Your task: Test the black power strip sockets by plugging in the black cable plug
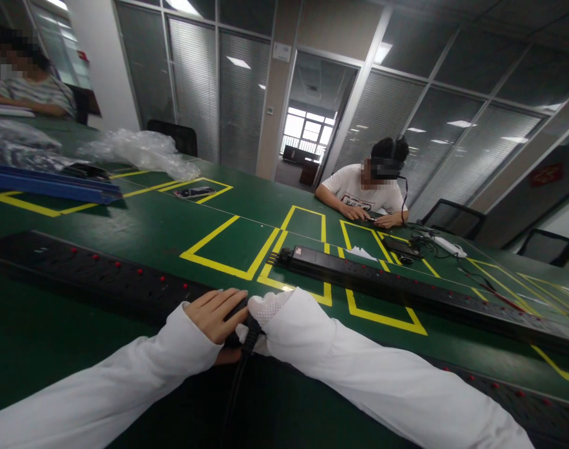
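A long black power strip (92, 268) with red switches lies across the green table (162, 224) in front of me. My bare left hand (215, 315) rests on its right end, fingers curled over the top and thumb underneath. My right hand (265, 310), in a white dotted glove, is closed against the same end, where a black cable (240, 368) leaves the strip and runs toward me. Both my arms wear white sleeves.
A second long black power strip (406, 290) lies further back over yellow tape markings. A seated person (366, 193) works at the far side with cables and small devices. Another person (27, 87) sits far left near plastic bags (139, 149) and blue rails (50, 184).
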`<state>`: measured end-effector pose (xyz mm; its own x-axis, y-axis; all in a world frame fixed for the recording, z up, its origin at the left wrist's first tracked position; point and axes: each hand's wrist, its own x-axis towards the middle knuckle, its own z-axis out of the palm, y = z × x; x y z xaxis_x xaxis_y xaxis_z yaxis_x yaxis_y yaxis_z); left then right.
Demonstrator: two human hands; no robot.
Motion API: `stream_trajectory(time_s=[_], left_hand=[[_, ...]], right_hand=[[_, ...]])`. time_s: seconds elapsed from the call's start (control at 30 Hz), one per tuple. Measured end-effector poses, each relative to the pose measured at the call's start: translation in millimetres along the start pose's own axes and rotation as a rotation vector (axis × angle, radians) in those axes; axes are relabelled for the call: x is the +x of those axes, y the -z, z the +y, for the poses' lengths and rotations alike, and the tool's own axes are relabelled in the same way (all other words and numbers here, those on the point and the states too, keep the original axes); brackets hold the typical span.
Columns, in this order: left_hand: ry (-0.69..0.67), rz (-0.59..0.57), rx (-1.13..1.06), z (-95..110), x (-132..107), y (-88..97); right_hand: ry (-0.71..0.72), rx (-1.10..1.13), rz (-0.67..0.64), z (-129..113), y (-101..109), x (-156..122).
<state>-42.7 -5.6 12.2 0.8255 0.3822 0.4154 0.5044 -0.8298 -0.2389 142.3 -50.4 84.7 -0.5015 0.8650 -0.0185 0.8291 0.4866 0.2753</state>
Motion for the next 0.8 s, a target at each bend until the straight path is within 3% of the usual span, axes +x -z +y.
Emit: stream_trajectory(time_s=[0.2,0.53,0.8], left_hand=[[-0.002,0.020,-0.004,-0.3,-0.6,-2.7],[-0.004,0.061,-0.032,0.6,0.2,-1.0],[0.006,0.026,-0.025,0.9,-0.1,-0.4]], right_hand=[[0.021,0.006,0.090,0.2,-4.9,-1.1],[0.006,0.007,0.063,0.7,-2.5,-1.5],[0.017,-0.008,0.106,-0.6,-3.8,-2.5]])
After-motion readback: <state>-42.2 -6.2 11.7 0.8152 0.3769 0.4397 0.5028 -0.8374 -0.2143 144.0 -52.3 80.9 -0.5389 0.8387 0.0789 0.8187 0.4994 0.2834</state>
